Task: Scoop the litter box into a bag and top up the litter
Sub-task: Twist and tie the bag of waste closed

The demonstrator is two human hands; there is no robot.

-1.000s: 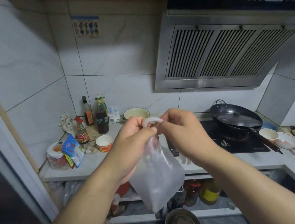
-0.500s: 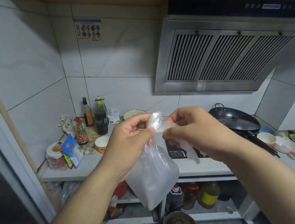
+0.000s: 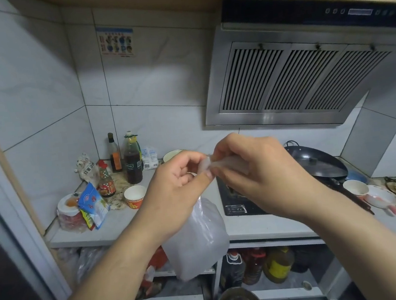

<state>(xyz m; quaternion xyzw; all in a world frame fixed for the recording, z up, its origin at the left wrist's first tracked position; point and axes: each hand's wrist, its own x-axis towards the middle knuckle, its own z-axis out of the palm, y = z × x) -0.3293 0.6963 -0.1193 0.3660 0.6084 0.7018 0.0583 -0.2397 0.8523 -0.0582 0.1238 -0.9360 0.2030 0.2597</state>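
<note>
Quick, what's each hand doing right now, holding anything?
Left hand: fingers curled, pinching the neck of the clear plastic bag that hangs below it.
Right hand: fingers curled, pinching the bag's twisted top end.

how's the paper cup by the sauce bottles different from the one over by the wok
The left paper cup carries a red and yellow printed band on its lower wall; the right paper cup shows a mostly white wall with a reddish base. The left paper cup stands in the open on the counter near the sauce bottles; the right paper cup is crowded between the wok and a small dish. Both stand upright with white insides.
</note>
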